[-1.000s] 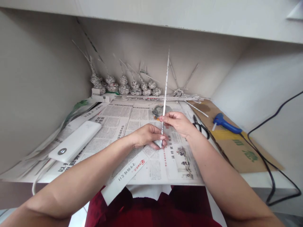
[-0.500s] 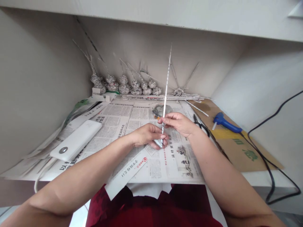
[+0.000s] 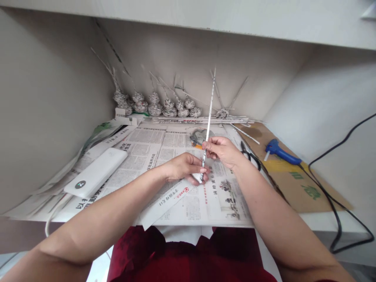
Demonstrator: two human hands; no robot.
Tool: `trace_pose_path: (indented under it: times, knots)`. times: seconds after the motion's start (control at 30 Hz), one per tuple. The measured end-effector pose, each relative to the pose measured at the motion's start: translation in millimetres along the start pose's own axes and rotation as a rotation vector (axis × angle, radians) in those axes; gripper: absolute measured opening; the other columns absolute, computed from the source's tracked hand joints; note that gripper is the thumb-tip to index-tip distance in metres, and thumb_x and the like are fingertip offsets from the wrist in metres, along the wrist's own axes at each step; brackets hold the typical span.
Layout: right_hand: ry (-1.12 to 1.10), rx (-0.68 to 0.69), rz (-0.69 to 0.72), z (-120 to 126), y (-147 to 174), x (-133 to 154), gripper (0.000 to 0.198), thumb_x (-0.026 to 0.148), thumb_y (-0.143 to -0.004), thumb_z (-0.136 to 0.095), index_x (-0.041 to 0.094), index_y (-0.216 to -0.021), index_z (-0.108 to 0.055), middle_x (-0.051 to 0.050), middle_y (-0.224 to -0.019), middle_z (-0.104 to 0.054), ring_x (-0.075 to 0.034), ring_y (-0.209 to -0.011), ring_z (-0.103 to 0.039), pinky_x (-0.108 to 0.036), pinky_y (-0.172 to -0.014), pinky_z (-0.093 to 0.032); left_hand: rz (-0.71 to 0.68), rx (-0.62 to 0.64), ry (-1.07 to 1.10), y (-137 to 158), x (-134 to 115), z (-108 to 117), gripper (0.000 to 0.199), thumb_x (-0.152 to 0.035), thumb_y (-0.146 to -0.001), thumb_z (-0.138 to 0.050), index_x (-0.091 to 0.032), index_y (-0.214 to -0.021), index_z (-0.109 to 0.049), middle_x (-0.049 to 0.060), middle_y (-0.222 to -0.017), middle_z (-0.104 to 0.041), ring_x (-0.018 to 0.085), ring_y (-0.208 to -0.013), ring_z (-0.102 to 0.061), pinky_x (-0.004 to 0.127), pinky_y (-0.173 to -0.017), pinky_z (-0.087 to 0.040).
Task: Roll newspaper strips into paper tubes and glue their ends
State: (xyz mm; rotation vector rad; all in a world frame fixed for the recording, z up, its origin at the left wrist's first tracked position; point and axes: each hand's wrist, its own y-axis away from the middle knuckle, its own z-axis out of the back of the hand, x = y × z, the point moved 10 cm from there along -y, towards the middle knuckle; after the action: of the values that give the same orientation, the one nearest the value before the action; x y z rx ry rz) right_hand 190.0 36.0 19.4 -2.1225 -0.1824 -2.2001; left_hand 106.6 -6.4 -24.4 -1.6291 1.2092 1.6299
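A thin rolled newspaper tube [image 3: 210, 111] stands nearly upright between my hands, its tapered tip pointing up and away. My left hand [image 3: 186, 167] pinches its lower end, where a flat newspaper strip [image 3: 166, 201] feeds in and trails down to the left toward the table's front edge. Slightly higher, my right hand [image 3: 221, 150] is closed around the tube with thumb and fingertips. Some of the fingers of both hands are hidden behind the paper.
Newspaper sheets [image 3: 143, 137] cover the table. A white power bank [image 3: 96, 172] lies left. Black scissors [image 3: 249, 156] and a blue glue gun [image 3: 282, 152] on cardboard [image 3: 305, 192] lie right. Woven paper gourds [image 3: 154, 103] and paper tubes [image 3: 202, 120] line the back.
The loose strip has grown shorter, drawn up toward my hands as it winds onto the tube. The tube's tip has dropped a little and shifted right. My right-hand fingers have turned around the tube.
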Motion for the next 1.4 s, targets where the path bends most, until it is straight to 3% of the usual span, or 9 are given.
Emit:
trace_pose_path:
  times: [0.13, 0.3, 0.47, 0.67, 0.8, 1.0, 1.2, 1.3, 1.4]
  knots:
    - [-0.005, 0.144, -0.019, -13, 3, 0, 0.031, 0.042, -0.069, -0.07, 0.015, -0.084, -0.068, -0.002, -0.071, -0.059, -0.009, -0.061, -0.05, -0.019, -0.043, -0.029, 0.0, -0.001, -0.009, 0, 1, 1, 0.034, -0.037, -0.073, -0.068, -0.012, -0.096, -0.066, 0.011, -0.089, -0.067, 0.019, -0.082, -0.064, 0.031, -0.065, -0.054]
    - [-0.037, 0.039, -0.001, -3, 2, 1, 0.024, 0.038, -0.066, -0.074, 0.017, -0.072, -0.064, 0.002, -0.064, -0.055, -0.007, -0.055, -0.048, -0.018, -0.041, -0.027, -0.01, 0.012, 0.001, -1, 0, -1, 0.033, -0.036, -0.074, -0.067, -0.011, -0.096, -0.066, 0.011, -0.09, -0.067, 0.019, -0.081, -0.064, 0.03, -0.064, -0.054]
    - [-0.013, 0.132, -0.018, -11, 3, -1, 0.03, 0.041, -0.069, -0.071, 0.016, -0.085, -0.068, -0.002, -0.073, -0.06, -0.008, -0.057, -0.049, -0.019, -0.041, -0.029, -0.016, 0.009, 0.003, 0, -2, -1, 0.033, -0.037, -0.073, -0.067, -0.011, -0.094, -0.067, 0.011, -0.088, -0.067, 0.019, -0.08, -0.064, 0.029, -0.063, -0.054]
    - [-0.057, 0.003, 0.015, 1, -1, 1, 0.026, 0.037, -0.065, -0.075, 0.016, -0.066, -0.062, 0.001, -0.061, -0.056, -0.006, -0.05, -0.044, -0.019, -0.039, -0.025, -0.018, 0.009, 0.017, 0, -2, 0, 0.033, -0.035, -0.074, -0.067, -0.01, -0.095, -0.066, 0.011, -0.086, -0.066, 0.018, -0.077, -0.063, 0.03, -0.063, -0.053]
    - [-0.045, 0.106, 0.004, -8, 0, 0, 0.026, 0.04, -0.069, -0.071, 0.015, -0.078, -0.068, -0.005, -0.081, -0.062, -0.007, -0.057, -0.047, -0.019, -0.038, -0.024, -0.018, 0.011, 0.016, 0, -3, -1, 0.031, -0.033, -0.075, -0.066, -0.009, -0.095, -0.065, 0.011, -0.087, -0.066, 0.018, -0.076, -0.063, 0.03, -0.063, -0.053]
    - [-0.072, 0.006, 0.039, 4, -2, 1, 0.022, 0.035, -0.066, -0.075, 0.015, -0.069, -0.065, 0.001, -0.059, -0.054, -0.006, -0.049, -0.043, -0.019, -0.037, -0.021, -0.017, 0.021, 0.015, 1, -3, -2, 0.03, -0.034, -0.076, -0.065, -0.01, -0.093, -0.066, 0.01, -0.085, -0.066, 0.015, -0.071, -0.063, 0.03, -0.063, -0.052]
    - [-0.052, 0.143, -0.019, -8, 0, -3, 0.027, 0.04, -0.068, -0.072, 0.015, -0.079, -0.069, -0.002, -0.067, -0.059, -0.006, -0.051, -0.045, -0.019, -0.038, -0.023, -0.006, 0.02, 0.02, -1, 1, 1, 0.033, -0.036, -0.074, -0.066, -0.011, -0.095, -0.066, 0.012, -0.089, -0.066, 0.017, -0.074, -0.063, 0.029, -0.061, -0.052]
    - [-0.023, 0.064, -0.017, 0, -3, -4, 0.026, 0.038, -0.065, -0.074, 0.014, -0.071, -0.066, 0.0, -0.059, -0.056, -0.004, -0.047, -0.041, -0.019, -0.038, -0.021, -0.005, 0.018, 0.015, -1, 1, 2, 0.032, -0.035, -0.074, -0.067, -0.011, -0.095, -0.066, 0.011, -0.088, -0.066, 0.017, -0.075, -0.063, 0.029, -0.062, -0.052]
    - [-0.033, 0.004, 0.009, 6, -3, -1, 0.027, 0.04, -0.065, -0.073, 0.015, -0.073, -0.067, -0.001, -0.066, -0.06, -0.007, -0.053, -0.047, -0.019, -0.041, -0.027, -0.009, 0.007, 0.017, 0, -2, 4, 0.032, -0.036, -0.075, -0.066, -0.01, -0.095, -0.065, 0.012, -0.088, -0.066, 0.017, -0.076, -0.064, 0.028, -0.062, -0.052]
